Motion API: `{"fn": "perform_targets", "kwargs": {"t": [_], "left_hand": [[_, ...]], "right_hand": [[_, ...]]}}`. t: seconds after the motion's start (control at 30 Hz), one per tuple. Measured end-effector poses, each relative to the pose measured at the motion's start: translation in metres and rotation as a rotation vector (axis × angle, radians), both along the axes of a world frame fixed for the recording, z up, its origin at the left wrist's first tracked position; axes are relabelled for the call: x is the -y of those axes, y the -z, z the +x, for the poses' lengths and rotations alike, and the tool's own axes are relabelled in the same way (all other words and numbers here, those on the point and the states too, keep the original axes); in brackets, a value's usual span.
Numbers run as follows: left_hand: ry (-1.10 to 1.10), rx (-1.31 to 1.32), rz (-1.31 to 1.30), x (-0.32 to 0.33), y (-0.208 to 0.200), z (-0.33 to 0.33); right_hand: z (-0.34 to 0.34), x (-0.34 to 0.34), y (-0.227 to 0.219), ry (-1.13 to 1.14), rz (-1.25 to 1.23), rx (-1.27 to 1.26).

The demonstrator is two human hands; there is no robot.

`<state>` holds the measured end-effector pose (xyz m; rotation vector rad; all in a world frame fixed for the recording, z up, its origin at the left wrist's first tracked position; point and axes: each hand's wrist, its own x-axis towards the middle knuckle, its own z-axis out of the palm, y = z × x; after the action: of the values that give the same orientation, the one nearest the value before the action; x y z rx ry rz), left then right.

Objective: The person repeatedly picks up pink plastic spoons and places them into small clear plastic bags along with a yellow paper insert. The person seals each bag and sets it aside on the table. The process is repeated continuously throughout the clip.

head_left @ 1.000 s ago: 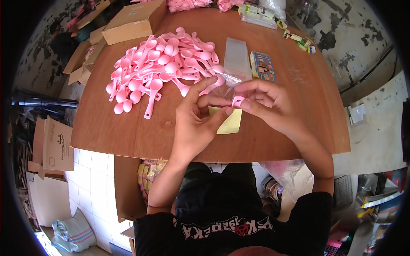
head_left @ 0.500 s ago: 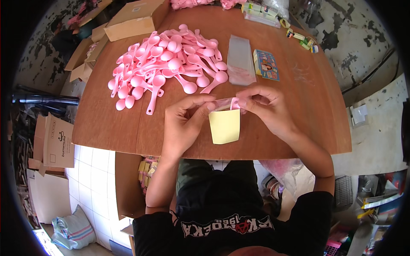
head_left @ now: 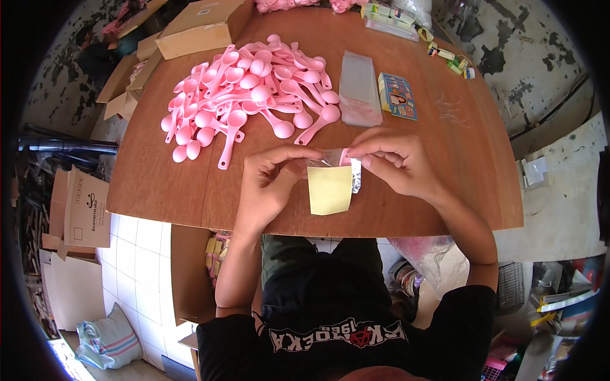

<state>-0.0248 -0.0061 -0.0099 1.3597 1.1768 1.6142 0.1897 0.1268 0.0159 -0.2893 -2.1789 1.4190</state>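
Between my two hands hangs a small clear plastic bag with a pale yellow card in it. My left hand pinches the bag's upper left corner between thumb and fingers. At the upper right corner, my right hand is closed on the bag, and a bit of pink plastic shows by its fingertips. A shiny strip of the clear film sticks out beside the card under the right fingers. Beyond my hands lies a heap of pink measuring spoons. Farther right are a stack of clear plastic bags and printed cards.
A brown wooden table carries everything. A cardboard box stands at its far left, and packaged bundles lie at the far edge. An open carton sits below the near edge, left of my legs.
Both hands have shifted slightly, and the bag with the yellow card has moved a little left. The pink piece is less visible, and the shiny film beside the card now shows.
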Motion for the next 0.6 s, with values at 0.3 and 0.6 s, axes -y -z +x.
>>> {"fn": "perform_targets", "kwargs": {"t": [0.3, 0.6], "left_hand": [[-0.018, 0.036, -0.011, 0.007, 0.006, -0.003], [0.488, -0.565, -0.28, 0.11, 0.009, -0.043]], "right_hand": [[-0.012, 0.023, 0.004, 0.094, 0.068, -0.104], [-0.015, -0.009, -0.008, 0.053, 0.324, 0.211]]}}
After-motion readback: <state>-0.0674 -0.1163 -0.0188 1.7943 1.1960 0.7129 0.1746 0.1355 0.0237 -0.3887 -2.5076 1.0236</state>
